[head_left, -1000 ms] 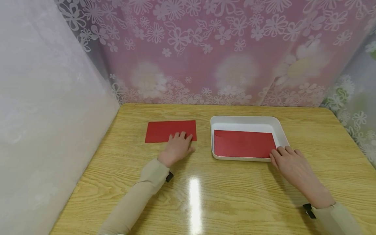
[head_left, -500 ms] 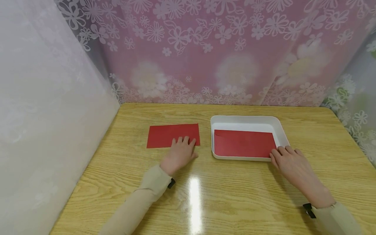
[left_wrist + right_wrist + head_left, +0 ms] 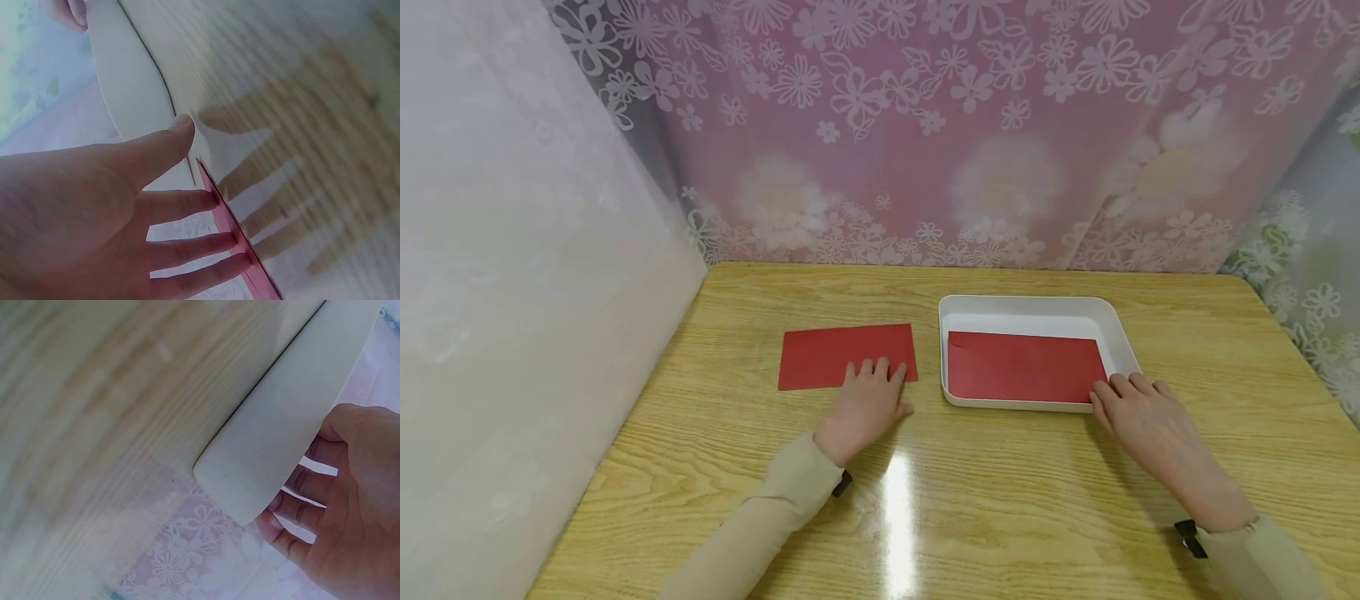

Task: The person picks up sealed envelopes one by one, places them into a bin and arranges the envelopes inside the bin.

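Observation:
On the table to the left lies a flat red envelope [image 3: 842, 354], slightly turned. My left hand [image 3: 867, 408] rests its fairly straight fingertips on the envelope's near right part, thumb out to the side. In the left wrist view three fingertips touch the red envelope [image 3: 226, 220] and the thumb [image 3: 182, 122] stands apart from it. A white tray [image 3: 1030, 305] stands to the right with a second red envelope [image 3: 1022, 367] lying in its near part. My right hand [image 3: 1153, 429] grips the near right corner of that tray, fingers curled over the rim [image 3: 275, 494].
The wooden table [image 3: 1000, 500] reaches back to a pink floral curtain [image 3: 880, 167]. A whitish sheet [image 3: 512, 292] hangs along the left side. A narrow strip of table lies between the left envelope and the tray.
My left hand has slid the left envelope toward me and a little to the right, turning it slightly. The right hand and the tray have stayed in place.

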The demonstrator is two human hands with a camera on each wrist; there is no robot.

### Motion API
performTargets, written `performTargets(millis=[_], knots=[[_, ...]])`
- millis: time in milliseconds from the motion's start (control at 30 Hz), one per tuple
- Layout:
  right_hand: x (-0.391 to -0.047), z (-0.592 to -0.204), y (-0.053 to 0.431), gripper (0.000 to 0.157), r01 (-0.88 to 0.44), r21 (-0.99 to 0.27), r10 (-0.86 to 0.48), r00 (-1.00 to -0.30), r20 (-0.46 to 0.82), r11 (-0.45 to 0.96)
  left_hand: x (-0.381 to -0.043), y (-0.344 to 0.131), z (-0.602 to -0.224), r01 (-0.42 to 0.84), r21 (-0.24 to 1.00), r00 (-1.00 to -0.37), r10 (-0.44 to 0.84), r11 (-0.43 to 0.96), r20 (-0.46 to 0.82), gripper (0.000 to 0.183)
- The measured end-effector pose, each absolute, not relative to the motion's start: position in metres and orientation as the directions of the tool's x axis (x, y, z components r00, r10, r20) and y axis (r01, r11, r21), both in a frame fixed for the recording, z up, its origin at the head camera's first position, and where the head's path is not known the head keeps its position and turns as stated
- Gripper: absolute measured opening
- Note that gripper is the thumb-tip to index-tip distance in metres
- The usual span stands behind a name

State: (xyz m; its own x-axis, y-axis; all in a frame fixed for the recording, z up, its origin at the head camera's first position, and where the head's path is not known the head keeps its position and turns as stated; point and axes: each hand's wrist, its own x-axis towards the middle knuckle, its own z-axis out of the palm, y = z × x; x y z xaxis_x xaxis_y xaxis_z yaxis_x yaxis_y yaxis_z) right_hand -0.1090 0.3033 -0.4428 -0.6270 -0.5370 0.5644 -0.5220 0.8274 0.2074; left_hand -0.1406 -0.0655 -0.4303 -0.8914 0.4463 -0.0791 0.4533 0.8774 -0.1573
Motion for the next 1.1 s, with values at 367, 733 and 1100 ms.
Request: performTargets(millis=[367, 733, 1100], knots=[[-0.109, -0.441, 0.304, 0.050, -0.527, 0.215, -0.545, -0.621, 0.563, 0.822, -0.138, -0.061, -0.429, 0.449, -0.197, -0.893, 0.443, 0.872, -0.077, 0.065], [-0.108, -0.441, 0.304, 0.048, -0.534, 0.221, -0.554, -0.615, 0.561, 0.816, -0.171, -0.092, -0.434, 0.441, 0.029, -0.881, 0.427, 0.897, 0.205, 0.037], [-0.110, -0.442, 0.304, 0.047, -0.533, 0.229, -0.551, -0.587, 0.593, 0.815, -0.216, -0.158, -0.425, 0.290, 0.206, -0.956, 0.293, 0.934, 0.017, 0.056]])
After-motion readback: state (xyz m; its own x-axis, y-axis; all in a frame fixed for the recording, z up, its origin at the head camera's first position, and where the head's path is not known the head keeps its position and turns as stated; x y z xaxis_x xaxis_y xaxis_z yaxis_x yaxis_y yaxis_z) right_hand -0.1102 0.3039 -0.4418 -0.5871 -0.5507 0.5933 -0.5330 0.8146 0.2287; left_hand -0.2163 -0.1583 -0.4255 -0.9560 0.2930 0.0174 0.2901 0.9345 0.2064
